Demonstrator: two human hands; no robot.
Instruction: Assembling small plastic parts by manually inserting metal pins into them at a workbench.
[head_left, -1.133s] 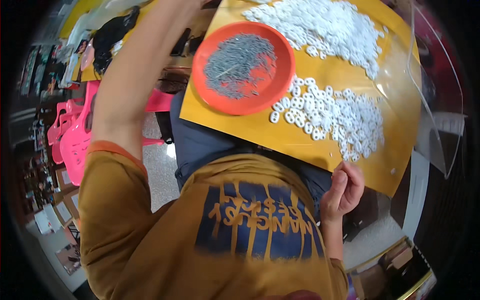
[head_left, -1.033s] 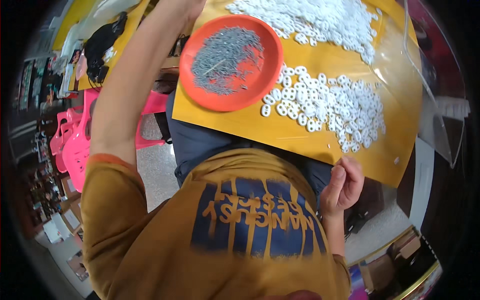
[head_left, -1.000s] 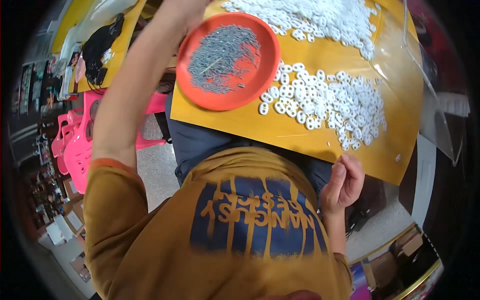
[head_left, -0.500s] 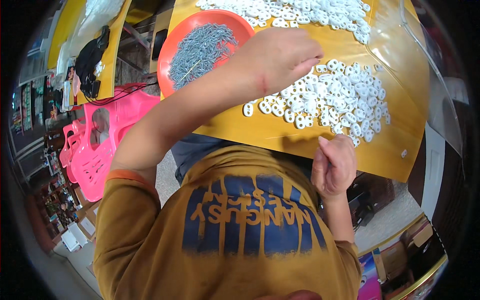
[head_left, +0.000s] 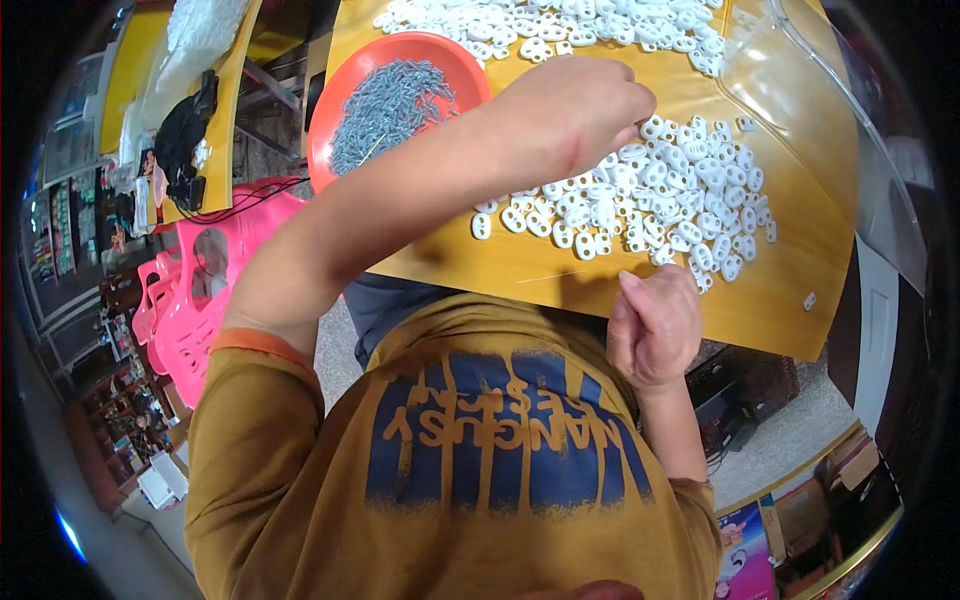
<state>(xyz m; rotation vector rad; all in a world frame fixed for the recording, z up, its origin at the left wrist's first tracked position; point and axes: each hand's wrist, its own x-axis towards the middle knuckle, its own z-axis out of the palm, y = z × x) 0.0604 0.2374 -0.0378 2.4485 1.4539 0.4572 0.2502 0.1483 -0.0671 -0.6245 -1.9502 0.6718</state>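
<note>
My left hand (head_left: 590, 108) reaches across the table to the upper edge of a pile of small white oval plastic pieces with two holes (head_left: 690, 190). Its fingers are curled closed, and the fingertips are hidden behind the back of the hand. At the table's near edge, just below that pile, my right hand (head_left: 658, 328) is closed with the thumb pressed toward the bent fingers; whatever lies inside does not show. Left of my left forearm stands a red round dish (head_left: 470, 75) holding many small grey metal screws (head_left: 395, 105), partly covered by the arm.
A second heap of white pieces (head_left: 620, 22) lies along the far side of the yellow-brown table (head_left: 560, 285). One loose piece (head_left: 809, 301) sits near the right corner. Clear plastic sheeting (head_left: 850, 120) hangs over the right edge. A pink plastic chair (head_left: 200, 340) stands at left.
My left hand has shifted slightly right and down over the pile. The right hand stays closed near the edge. The whole view has tilted a little, moving dish and heaps slightly left.
</note>
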